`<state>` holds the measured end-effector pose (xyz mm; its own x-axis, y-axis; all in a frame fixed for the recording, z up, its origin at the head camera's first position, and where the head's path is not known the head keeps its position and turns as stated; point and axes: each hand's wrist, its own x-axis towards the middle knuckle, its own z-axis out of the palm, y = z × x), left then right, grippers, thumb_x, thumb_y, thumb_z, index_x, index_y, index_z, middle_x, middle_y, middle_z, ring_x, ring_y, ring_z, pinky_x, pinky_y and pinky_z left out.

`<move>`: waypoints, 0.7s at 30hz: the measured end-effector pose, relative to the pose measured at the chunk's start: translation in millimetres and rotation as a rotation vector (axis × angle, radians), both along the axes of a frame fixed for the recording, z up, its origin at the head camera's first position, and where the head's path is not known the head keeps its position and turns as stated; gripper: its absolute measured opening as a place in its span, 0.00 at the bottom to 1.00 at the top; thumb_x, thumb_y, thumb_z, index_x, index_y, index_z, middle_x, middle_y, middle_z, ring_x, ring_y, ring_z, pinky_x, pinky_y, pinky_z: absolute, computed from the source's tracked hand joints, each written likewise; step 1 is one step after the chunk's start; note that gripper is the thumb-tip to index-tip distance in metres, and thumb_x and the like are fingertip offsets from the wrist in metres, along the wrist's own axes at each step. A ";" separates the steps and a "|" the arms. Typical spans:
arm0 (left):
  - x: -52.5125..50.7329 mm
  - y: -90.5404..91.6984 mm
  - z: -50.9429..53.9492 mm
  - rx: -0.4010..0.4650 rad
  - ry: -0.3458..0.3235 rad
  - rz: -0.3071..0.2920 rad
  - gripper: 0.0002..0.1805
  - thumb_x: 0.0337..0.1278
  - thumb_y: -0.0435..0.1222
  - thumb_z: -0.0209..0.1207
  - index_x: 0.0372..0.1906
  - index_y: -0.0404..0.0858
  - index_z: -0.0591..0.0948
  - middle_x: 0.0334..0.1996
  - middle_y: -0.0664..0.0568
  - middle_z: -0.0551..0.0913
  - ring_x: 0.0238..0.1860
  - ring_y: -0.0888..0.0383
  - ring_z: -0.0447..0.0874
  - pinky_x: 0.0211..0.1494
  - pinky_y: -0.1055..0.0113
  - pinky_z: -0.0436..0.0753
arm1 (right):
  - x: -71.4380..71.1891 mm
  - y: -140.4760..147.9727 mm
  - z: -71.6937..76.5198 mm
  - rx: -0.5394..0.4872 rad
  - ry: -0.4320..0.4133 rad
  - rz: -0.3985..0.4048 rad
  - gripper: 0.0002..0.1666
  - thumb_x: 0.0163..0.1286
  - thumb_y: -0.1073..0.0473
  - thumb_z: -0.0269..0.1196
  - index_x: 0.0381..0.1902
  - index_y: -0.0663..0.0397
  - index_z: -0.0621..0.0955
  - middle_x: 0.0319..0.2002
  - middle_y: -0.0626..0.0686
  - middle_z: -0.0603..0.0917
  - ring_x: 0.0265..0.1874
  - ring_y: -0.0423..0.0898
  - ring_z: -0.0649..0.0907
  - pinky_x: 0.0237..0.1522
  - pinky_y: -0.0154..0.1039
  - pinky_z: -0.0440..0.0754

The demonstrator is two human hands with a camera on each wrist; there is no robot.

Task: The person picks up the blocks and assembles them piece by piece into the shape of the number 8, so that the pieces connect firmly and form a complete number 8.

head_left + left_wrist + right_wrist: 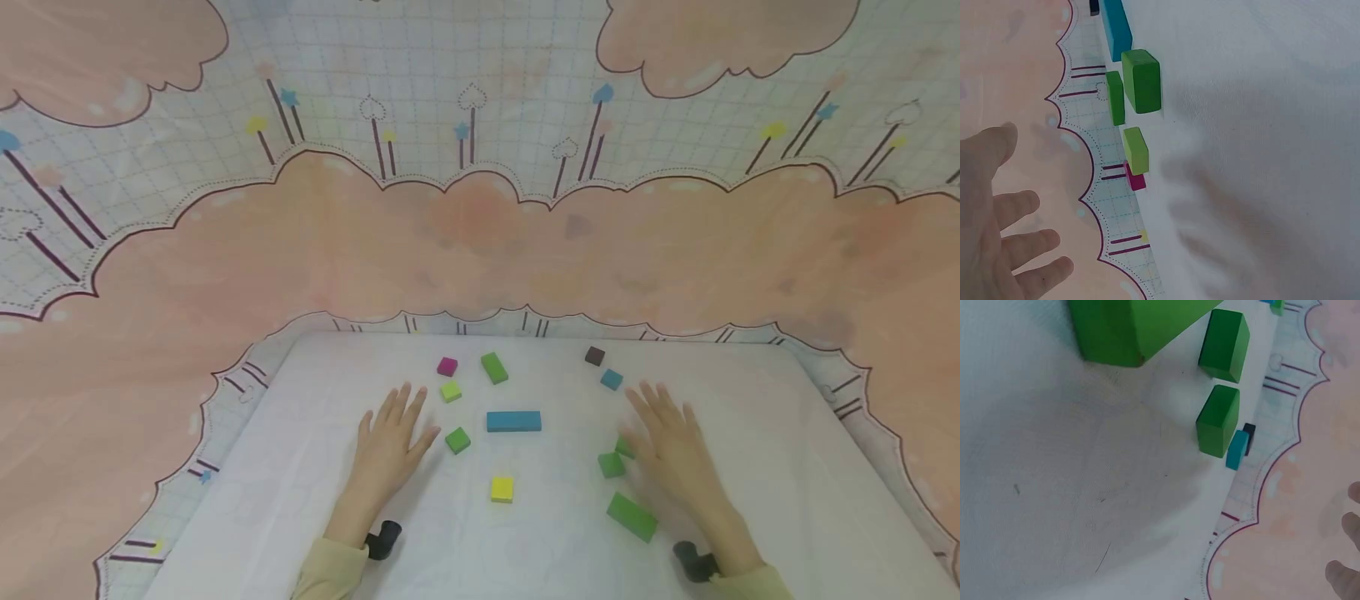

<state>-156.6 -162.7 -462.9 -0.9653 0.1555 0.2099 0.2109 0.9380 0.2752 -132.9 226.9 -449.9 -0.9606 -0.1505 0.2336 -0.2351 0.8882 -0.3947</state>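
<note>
My left hand (388, 446) hovers over the white table with fingers spread, holding nothing. Nearest to its thumb is a green cube (457, 440), also seen as a green block (1141, 81) in the left wrist view. My right hand (669, 450) has its fingers extended over the right side and holds nothing. Beside it lie a green cube (611, 465), a second green cube (624, 447) partly hidden by the hand, and a long green block (632, 517). Between the hands are a long blue block (513, 422) and a yellow block (502, 489).
Toward the back lie a magenta block (447, 367), a lime block (451, 391), a green oblong block (494, 367), a dark block (595, 356) and a small blue block (611, 379). A patterned cloth (480, 250) hangs behind the white table (300, 417).
</note>
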 end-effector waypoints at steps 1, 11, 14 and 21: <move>-0.6 0.7 -0.4 -0.001 0.001 -0.001 0.36 0.64 0.53 0.54 0.73 0.44 0.61 0.73 0.42 0.60 0.74 0.41 0.56 0.69 0.34 0.56 | -0.3 -1.0 0.6 -0.002 0.001 0.001 0.33 0.75 0.45 0.48 0.73 0.49 0.60 0.74 0.61 0.57 0.75 0.62 0.53 0.75 0.57 0.35; -2.4 9.6 -2.3 -0.001 0.049 -0.025 0.34 0.63 0.51 0.56 0.70 0.42 0.65 0.70 0.42 0.66 0.71 0.41 0.62 0.68 0.36 0.61 | -7.1 -9.7 2.5 0.006 0.058 0.033 0.32 0.73 0.48 0.53 0.70 0.55 0.65 0.71 0.63 0.64 0.72 0.63 0.58 0.73 0.60 0.48; -2.6 11.7 -2.3 0.012 0.058 -0.029 0.33 0.64 0.51 0.55 0.70 0.42 0.66 0.69 0.42 0.68 0.70 0.41 0.64 0.68 0.37 0.62 | -9.5 -12.4 2.1 0.004 0.087 0.050 0.32 0.72 0.50 0.55 0.69 0.56 0.66 0.69 0.65 0.66 0.71 0.65 0.61 0.71 0.62 0.52; -4.4 17.2 -3.5 0.019 0.096 -0.040 0.30 0.65 0.50 0.54 0.67 0.40 0.69 0.66 0.41 0.72 0.67 0.42 0.69 0.66 0.41 0.68 | -16.2 -20.9 2.3 -0.038 0.095 0.076 0.32 0.71 0.52 0.56 0.69 0.56 0.66 0.69 0.63 0.67 0.71 0.63 0.62 0.72 0.60 0.52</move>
